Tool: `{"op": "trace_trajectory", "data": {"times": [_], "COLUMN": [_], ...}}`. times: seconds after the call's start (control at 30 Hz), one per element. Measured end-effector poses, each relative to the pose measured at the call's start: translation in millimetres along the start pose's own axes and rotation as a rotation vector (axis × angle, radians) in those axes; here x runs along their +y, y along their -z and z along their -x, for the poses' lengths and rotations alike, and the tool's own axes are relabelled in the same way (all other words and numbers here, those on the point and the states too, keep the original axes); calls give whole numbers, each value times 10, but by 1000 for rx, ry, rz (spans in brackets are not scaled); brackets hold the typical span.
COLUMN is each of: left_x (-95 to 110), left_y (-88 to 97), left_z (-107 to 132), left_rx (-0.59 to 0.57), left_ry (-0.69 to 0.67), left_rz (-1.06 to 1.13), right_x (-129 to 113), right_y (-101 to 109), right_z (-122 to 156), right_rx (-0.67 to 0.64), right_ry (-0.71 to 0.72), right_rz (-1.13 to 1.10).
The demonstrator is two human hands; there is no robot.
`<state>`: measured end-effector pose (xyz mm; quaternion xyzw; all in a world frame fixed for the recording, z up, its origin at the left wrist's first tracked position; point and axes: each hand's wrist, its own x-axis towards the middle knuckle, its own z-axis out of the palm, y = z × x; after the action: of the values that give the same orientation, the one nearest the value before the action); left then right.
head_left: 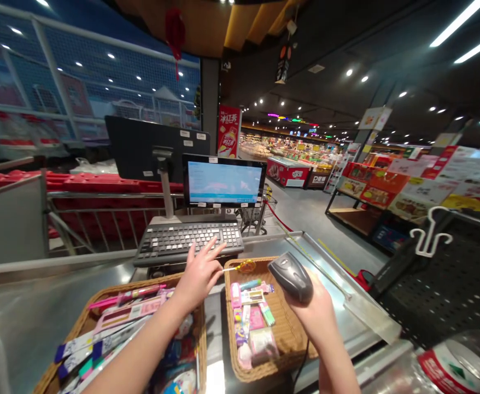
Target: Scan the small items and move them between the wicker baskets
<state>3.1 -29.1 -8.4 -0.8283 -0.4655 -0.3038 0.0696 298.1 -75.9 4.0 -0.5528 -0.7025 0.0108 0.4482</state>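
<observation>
My left hand [202,272] hovers at the front edge of the black keyboard [193,236], its upper fingers stretched over the keys. Lower down, the same hand pinches the white stick of a lollipop [246,266] in yellow wrapping, which points right over the rim of a wicker basket [228,328]. A dark grey barcode scanner [291,276] is gripped in my right hand [316,306], above that basket's right side. Small pink, white and green packages [256,314] lie along the basket's left half. The scanner's cable hangs below my wrist.
Another wicker basket [78,328], full of packaged goods, sits under my left forearm. A lit monitor [226,183] stands behind the keyboard, with a black screen [153,148] beside it. Metal counter [338,298] extends right; bottles [461,364] occupy the lower right corner.
</observation>
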Motion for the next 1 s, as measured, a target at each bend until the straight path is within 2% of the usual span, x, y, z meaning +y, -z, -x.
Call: {"op": "trace_trajectory", "data": {"times": [0.17,0.3,0.77,1.0], "left_x": [-187,-296,-496,-565], "left_y": [339,528,933,1104], "left_z": [159,305,756,913], "left_rx": [42,70,108,155], "left_ry": [58,96,205,220], "left_rz": [-93,-133,-161,-178], "right_x": [-258,-478,-1233,-1428], "right_y": [-106,-185,-372,-452], "right_z": [-57,-76,14,93], "right_rx": [-28,-24,-224,-305], "right_ry": [105,141,162,158], "right_rz": [-13,-35,-180,-192]}}
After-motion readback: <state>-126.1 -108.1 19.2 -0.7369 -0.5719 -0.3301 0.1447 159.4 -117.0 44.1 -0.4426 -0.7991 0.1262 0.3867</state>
